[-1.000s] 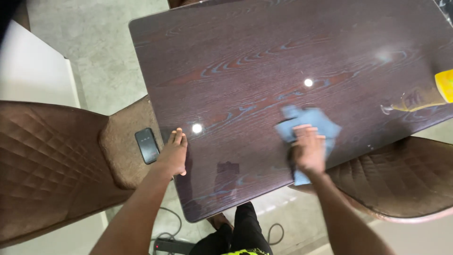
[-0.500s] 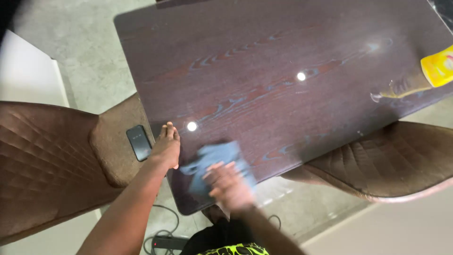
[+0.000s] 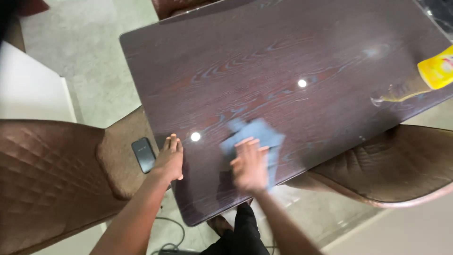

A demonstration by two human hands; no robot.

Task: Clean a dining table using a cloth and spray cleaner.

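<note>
Your right hand (image 3: pixel 250 165), fingers spread, pressing blue cloth (image 3: pixel 257 137) flat at lower centre of glossy dark wood-grain table (image 3: pixel 264 52); your left hand (image 3: pixel 169 159) resting open-palmed at table's left edge.

Yellow label (image 3: pixel 436 71) on a clear spray bottle (image 3: pixel 415 85) lying at the counter's (image 3: pixel 264 56) right edge; dark-screened phone (image 3: pixel 143 154) flat on left chair (image 3: pixel 120 156).

Single head view, looking steeply down from above standing person. Faces dark wood table (image 3: pixel 283 61), near corner toward bottom of frame, tabletop tilted across picture. Close range: left hand (image 3: pixel 169 160) and right hand (image 3: pixel 249 165) reach in from lower edge, forearms in shot. Brown chairs (image 3: pixel 42 174) frame left and right; floor visible beyond. No second view to overlap.
</note>
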